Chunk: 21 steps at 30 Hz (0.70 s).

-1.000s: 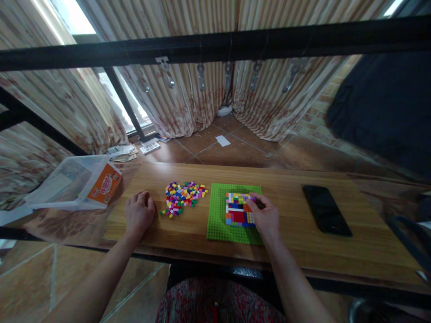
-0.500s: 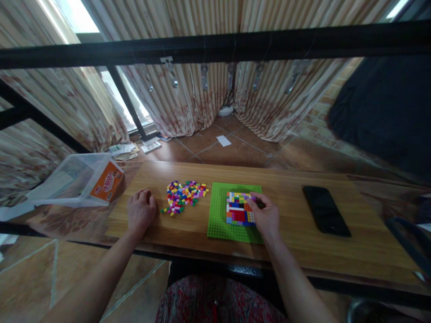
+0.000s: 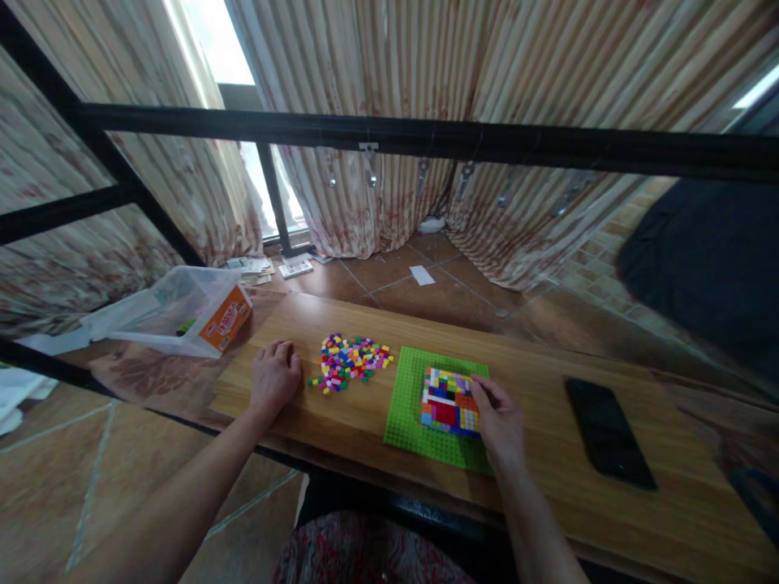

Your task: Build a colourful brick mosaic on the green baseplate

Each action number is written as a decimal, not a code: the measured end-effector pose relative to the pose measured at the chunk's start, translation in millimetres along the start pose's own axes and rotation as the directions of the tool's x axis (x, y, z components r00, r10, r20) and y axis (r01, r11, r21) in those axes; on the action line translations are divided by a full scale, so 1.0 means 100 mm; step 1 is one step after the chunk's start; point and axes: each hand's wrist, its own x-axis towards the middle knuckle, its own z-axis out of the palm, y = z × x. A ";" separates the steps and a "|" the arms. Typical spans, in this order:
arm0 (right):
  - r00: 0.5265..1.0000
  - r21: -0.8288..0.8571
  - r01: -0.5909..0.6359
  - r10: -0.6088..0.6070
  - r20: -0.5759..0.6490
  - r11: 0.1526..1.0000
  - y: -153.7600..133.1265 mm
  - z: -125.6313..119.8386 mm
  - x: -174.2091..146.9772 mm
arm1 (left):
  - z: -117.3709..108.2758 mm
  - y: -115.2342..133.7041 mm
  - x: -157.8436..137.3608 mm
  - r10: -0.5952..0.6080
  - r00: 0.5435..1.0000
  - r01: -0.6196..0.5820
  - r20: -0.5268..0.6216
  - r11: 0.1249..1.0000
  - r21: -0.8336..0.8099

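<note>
On the green baseplate (image 3: pixel 405 430) stands a square build of many-coloured toy bricks (image 3: pixel 445 412). My right hand (image 3: pixel 500 418) is at its right side, with thumb and forefinger pinched together on the upper right corner. Whatever is between those fingertips is too small and covered to make out. My left hand (image 3: pixel 277 375) rests on the wooden tabletop with its fingers curled in, and nothing shows in it. A spread of small loose bricks (image 3: pixel 350 361) lies just right of that hand, between it and the baseplate.
A black phone (image 3: pixel 610 434) lies on the wooden table (image 3: pixel 541 487) at the right. Left of the table stands a clear plastic box (image 3: pixel 182 337) with an orange label. A black metal rail (image 3: pixel 426 138) crosses beyond, before striped curtains (image 3: pixel 389 73). Papers (image 3: pixel 296 268) lie on the floor.
My view has tilted and shifted, so the table appears lower and more slanted. Both hands keep about the same places: the left by the loose bricks, the right at the build's corner.
</note>
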 end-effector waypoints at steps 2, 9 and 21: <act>0.998 0.008 0.025 -0.025 -0.053 1.000 -0.03 -0.02 0.00 | -0.01 0.01 0.00 -0.005 1.000 0.005 0.006 1.000 -0.011; 0.974 -0.128 0.175 -0.191 -0.122 0.976 -0.43 0.01 0.02 | -0.02 0.02 -0.01 -0.012 1.000 0.012 0.016 1.000 -0.006; 0.750 -0.418 0.646 -0.429 0.503 0.639 -0.81 0.75 -0.07 | 0.00 0.00 -0.03 -0.010 1.000 0.010 0.007 1.000 -0.015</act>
